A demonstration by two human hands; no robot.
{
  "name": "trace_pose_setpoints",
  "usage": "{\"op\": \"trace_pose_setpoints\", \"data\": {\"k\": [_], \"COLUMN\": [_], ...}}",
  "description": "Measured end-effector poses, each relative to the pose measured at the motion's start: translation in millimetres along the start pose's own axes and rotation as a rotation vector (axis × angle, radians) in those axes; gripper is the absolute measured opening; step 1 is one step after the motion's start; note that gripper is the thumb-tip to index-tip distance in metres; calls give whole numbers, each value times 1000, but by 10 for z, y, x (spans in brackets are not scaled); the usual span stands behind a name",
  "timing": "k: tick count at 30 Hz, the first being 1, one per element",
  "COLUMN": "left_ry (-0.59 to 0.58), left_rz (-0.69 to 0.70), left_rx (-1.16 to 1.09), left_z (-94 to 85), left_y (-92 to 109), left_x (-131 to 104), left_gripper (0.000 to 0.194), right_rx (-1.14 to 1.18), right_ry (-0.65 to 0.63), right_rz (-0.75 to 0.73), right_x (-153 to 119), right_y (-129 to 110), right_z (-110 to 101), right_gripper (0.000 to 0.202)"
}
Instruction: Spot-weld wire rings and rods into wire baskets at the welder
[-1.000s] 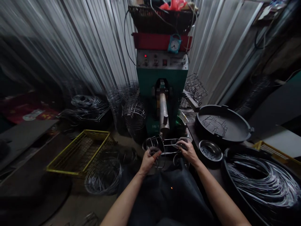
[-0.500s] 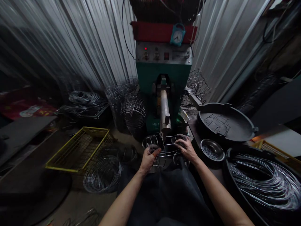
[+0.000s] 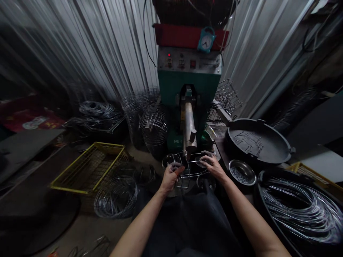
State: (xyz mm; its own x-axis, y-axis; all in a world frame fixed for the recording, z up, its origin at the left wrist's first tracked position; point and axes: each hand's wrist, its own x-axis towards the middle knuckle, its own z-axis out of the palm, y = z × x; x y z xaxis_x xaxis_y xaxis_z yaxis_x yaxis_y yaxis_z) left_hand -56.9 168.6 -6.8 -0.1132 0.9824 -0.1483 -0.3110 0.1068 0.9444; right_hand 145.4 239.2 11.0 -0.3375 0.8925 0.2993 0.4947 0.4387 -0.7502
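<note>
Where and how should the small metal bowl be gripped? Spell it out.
Take the small metal bowl by its near-left rim, from the wearer's side. That rim looks exposed; the black pan crowds the far side, the black tub the right. Keep it level: it is open, with small metal pieces inside.

The wire frame (image 3: 194,174) at my fingers (image 3: 179,170) is bare metal, thin, smooth and faintly shiny. Just beyond them, the machine's cylindrical arm (image 3: 189,119) is dull grey metal, its housing (image 3: 171,89) green-painted with a low sheen. Right of my fingers, the small bowl (image 3: 253,179) is glossy metal, the wide pan (image 3: 273,157) matt black, the coiled wire (image 3: 302,210) bright and smooth. Nearer me than my fingers, the apron-like cloth (image 3: 193,225) looks dark and matt; far past them, the corrugated wall (image 3: 125,43) is ridged, softly shining metal
</note>
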Motion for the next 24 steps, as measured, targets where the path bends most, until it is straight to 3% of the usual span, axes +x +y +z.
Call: {"op": "trace_pose_setpoints", "data": {"k": [17,24], "left_ry": [1,-16], "left_rz": [5,-19], "left_rx": [-42,-59], "left_z": [17,8], "left_y": [64,79], "left_x": [76,101], "left_gripper": [33,32], "right_rx": [36,51], "right_ry": [-46,-9], "right_rz": [25,18], "right_x": [86,90], "right_y": [14,32], "right_z": [-15,14], "right_gripper": [16,18]}}
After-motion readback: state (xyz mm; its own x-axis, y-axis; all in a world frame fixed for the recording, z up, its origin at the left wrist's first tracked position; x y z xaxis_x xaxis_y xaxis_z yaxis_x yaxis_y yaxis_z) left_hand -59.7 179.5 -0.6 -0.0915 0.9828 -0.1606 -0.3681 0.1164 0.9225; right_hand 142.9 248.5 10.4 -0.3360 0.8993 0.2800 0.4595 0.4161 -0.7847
